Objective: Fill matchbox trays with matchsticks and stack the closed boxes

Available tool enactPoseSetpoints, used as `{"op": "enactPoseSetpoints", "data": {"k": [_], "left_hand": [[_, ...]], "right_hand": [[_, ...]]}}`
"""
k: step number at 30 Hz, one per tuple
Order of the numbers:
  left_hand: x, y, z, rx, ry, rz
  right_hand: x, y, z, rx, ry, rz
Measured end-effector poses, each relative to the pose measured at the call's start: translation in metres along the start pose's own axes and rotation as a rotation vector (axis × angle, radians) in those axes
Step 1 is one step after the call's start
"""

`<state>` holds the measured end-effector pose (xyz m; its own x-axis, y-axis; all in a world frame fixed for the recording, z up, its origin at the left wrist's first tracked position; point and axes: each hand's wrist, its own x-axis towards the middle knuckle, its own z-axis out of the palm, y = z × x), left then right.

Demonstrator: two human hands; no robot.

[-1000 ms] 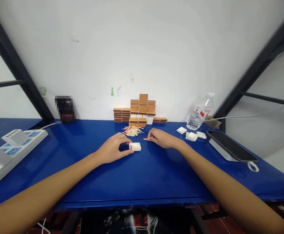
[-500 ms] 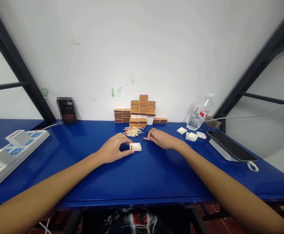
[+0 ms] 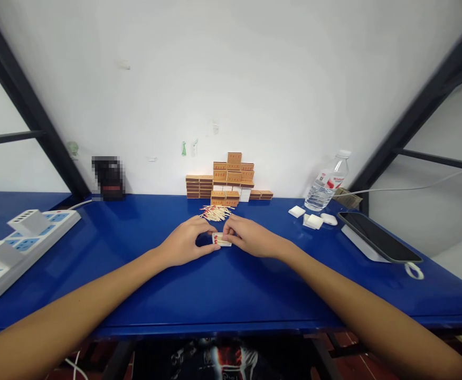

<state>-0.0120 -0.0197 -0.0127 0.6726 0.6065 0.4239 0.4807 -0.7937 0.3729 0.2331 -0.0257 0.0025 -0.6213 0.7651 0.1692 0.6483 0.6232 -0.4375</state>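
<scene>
While the left hand (image 3: 183,244) pinches the matchbox tray (image 3: 223,242) at bench (image 3: 231,295) centre and the right hand (image 3: 248,238), grip narrow, holds it from three o'clock, a nudge could spill its matches (image 3: 215,240) toward the twelve-o'clock pile (image 3: 215,212).

The person's left forearm (image 3: 76,301) and right forearm (image 3: 353,301) are showing uncovered along their whole visible length. The left hand (image 3: 183,245) and the right hand (image 3: 250,240) are also showing bare, with slim fingers. Below the front edge of the blue surface (image 3: 231,295), the person is wearing a dark garment (image 3: 218,361) carrying a red and whitish print; its kind is too hidden to tell.
</scene>
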Motion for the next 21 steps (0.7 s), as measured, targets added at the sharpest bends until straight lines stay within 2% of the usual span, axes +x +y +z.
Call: {"op": "enactPoseSetpoints", "data": {"k": [3, 6, 14, 16, 18, 21], "left_hand": [[-0.001, 0.0, 0.0, -0.008, 0.01, 0.015], [-0.001, 0.0, 0.0, -0.009, 0.006, 0.012], [0.0, -0.002, 0.001, -0.003, -0.008, -0.007], [0.0, -0.002, 0.001, 0.001, -0.009, -0.011], [0.0, -0.002, 0.001, 0.005, -0.009, -0.018], [-0.001, -0.002, 0.0, 0.005, -0.007, -0.012]], "right_hand": [[0.0, 0.0, -0.001, -0.014, -0.021, -0.024], [0.001, 0.002, -0.003, -0.013, 0.024, -0.05], [0.025, 0.034, 0.004, -0.081, 0.386, 0.069], [0.036, 0.036, 0.005, -0.102, 0.437, 0.095], [0.049, 0.033, 0.004, -0.126, 0.429, 0.119], [0.068, 0.023, -0.001, -0.179, 0.326, 0.19]]}}
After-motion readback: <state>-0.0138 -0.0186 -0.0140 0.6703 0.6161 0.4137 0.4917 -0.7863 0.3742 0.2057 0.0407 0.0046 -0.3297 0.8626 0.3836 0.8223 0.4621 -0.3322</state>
